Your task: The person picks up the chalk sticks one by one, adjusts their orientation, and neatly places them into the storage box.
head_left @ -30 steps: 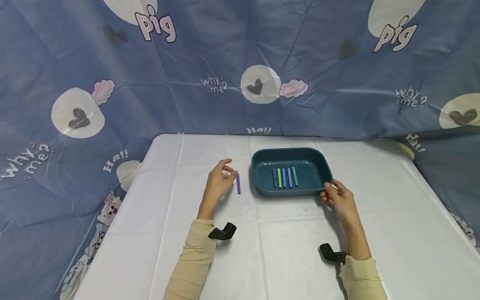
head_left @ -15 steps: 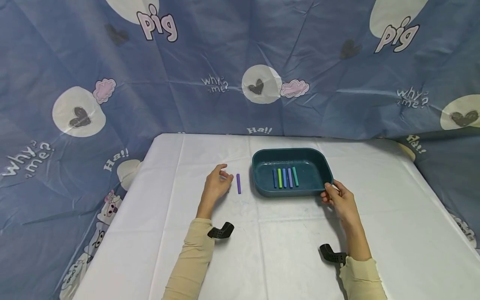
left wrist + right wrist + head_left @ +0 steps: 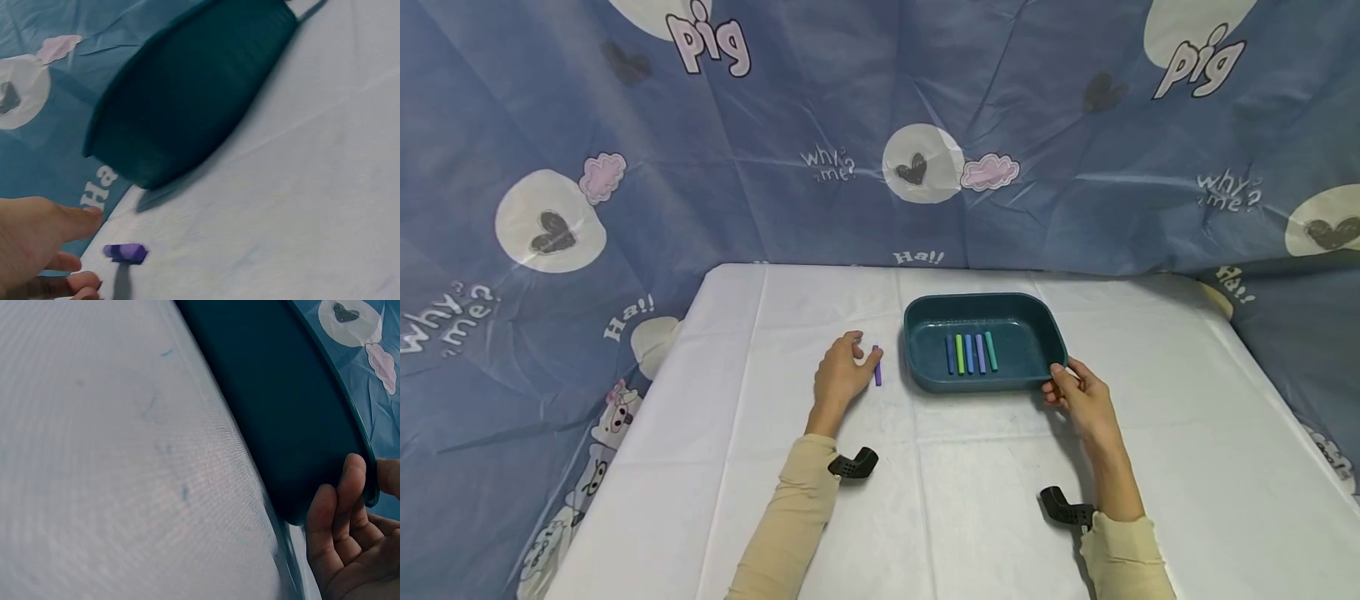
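Note:
My left hand (image 3: 841,375) is just left of a purple chalk stick (image 3: 878,378) lying on the white cloth. In the left wrist view the thumb and fingers are spread, with a gap between them and the chalk's near end. On the right, my right hand (image 3: 1086,404) grips the near right corner of a dark teal tray (image 3: 1026,350). The right wrist view has its thumb over the rim and its fingers against the outer wall. Inside the tray, several chalk sticks (image 3: 969,355) in blue, green, violet and teal lie side by side.
A white cloth (image 3: 985,500) with faint blue smudges covers the table. Behind and beside it hangs a blue printed curtain (image 3: 820,92). A black wrist camera mount sits at each sleeve cuff.
My left hand first drew back left from the purple chalk, then came right again, its thumb now overlapping it in the head view. The right hand and the tray stay put.

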Demonstrator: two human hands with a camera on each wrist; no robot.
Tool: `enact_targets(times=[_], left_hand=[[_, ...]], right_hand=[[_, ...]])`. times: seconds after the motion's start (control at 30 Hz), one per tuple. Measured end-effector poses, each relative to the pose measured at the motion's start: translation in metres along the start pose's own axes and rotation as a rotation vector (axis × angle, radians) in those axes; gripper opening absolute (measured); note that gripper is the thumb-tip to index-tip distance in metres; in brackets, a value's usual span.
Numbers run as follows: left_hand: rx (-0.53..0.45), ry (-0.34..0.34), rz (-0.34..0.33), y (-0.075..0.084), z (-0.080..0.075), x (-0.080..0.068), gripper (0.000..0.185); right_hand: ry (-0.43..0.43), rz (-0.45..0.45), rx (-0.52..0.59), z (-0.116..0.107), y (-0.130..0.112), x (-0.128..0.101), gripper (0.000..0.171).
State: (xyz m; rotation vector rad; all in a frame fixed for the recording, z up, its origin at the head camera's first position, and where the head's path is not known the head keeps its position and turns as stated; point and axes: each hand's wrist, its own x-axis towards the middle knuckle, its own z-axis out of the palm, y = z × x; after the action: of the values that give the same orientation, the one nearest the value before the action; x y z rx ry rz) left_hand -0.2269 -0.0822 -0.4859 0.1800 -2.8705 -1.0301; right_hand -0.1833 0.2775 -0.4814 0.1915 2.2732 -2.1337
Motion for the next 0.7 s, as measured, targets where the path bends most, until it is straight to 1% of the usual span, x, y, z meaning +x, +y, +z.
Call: enact_targets(times=[0.1,0.17,0.23,0.3,0.4,0.5,0.6,0.7], left_hand=[[0.083,-0.010,0.002,0.0034,0.0040,-0.0008,0.064],[0.117,-0.018,0.006,0.0040,0.0059,-0.0014,0.064],[0.132,-0.022,0.015,0.0042,0.0067,-0.0018,0.059],[0.124,-0.021,0.023,0.0040,0.0059,-0.0022,0.051],[0.092,-0.021,0.033,0.0033,0.0040,-0.0022,0.041],[0.035,-0.027,0.034,0.0013,0.0018,-0.0010,0.035],[-0.058,-0.032,0.029,-0.0018,-0.0002,0.0005,0.031],[-0.160,-0.030,0.011,-0.0053,-0.0019,0.0022,0.029]], right_hand=[[-0.001,0.004,0.001,-0.0004,-0.0003,0.0007,0.061],[0.003,0.014,0.005,-0.0006,-0.0002,0.0014,0.060],[0.006,0.021,0.007,-0.0005,-0.0004,0.0022,0.059],[0.009,0.028,0.011,-0.0001,-0.0011,0.0033,0.059],[0.010,0.032,0.019,0.0000,-0.0016,0.0050,0.059],[0.008,0.033,0.018,-0.0002,-0.0016,0.0055,0.059],[0.007,0.037,0.021,-0.0005,-0.0009,0.0045,0.060],[0.004,0.035,0.017,-0.0004,0.0000,0.0027,0.062]])
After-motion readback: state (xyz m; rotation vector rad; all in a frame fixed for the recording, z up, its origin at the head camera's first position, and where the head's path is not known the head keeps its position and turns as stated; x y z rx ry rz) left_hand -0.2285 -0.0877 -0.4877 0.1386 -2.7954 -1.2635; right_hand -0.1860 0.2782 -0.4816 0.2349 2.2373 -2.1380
